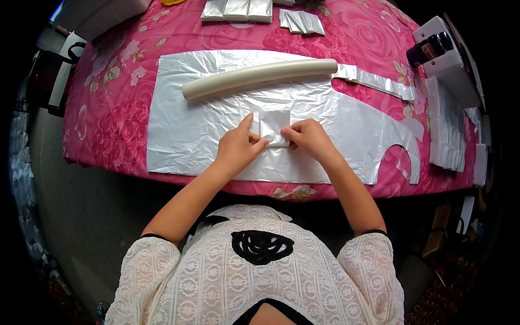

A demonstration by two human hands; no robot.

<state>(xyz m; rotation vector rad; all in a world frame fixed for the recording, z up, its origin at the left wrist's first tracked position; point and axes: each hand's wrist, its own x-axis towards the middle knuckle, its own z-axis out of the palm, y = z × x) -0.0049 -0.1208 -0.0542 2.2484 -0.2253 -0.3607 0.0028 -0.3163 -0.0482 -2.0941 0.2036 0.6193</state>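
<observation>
Between my hands is a small, square folded plastic packet [276,123], whitish and shiny. My right hand [311,138] pinches its right edge between thumb and fingers. At the packet's lower left, my left hand [237,143] presses with the thumb; its index finger points away along the left side and the other fingers are curled. Beneath lies a spread, silvery-white plastic apron [189,135], its curved cutouts and straps toward the right. Just beyond my hands, a long cream-coloured tube [260,76] rests across the apron.
A pink floral tablecloth [116,116] covers the table. Stacks of folded plastic packets [236,10] and a fanned group of packets [302,23] lie at the far side. On the right are a dark cup [429,50], a white foam box [455,76] and piled plastic sheets [445,127].
</observation>
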